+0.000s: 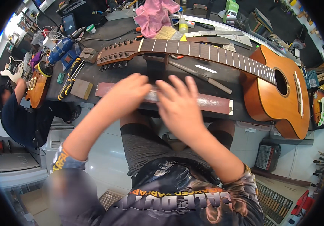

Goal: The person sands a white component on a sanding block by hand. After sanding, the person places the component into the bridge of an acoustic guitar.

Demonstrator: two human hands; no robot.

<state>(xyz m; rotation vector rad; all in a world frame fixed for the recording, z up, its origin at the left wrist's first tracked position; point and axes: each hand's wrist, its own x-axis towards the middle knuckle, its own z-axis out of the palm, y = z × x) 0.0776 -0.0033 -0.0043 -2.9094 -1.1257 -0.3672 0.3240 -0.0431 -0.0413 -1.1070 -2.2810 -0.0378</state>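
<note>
A long flat strip [214,104] of dark red abrasive, whitened with dust along its middle, lies along the bench's front edge. My left hand [133,90] curls its fingers together at the strip's middle; whatever they hold is hidden. Just right of it, my right hand [177,101] rests over the strip with fingers bent and apart. Behind them, an acoustic guitar [293,116] lies face up, its long neck [211,54] reaching left over a dark neck rest [155,64]. A file [192,73] with a pale handle lies under the neck.
A wooden block [80,89], yellow-handled tools [70,77] and a blue drill [60,49] sit at left. A brush [167,33] and pink cloth [154,15] lie behind the neck. A co-worker [26,116] is beside an electric guitar [37,94] at far left.
</note>
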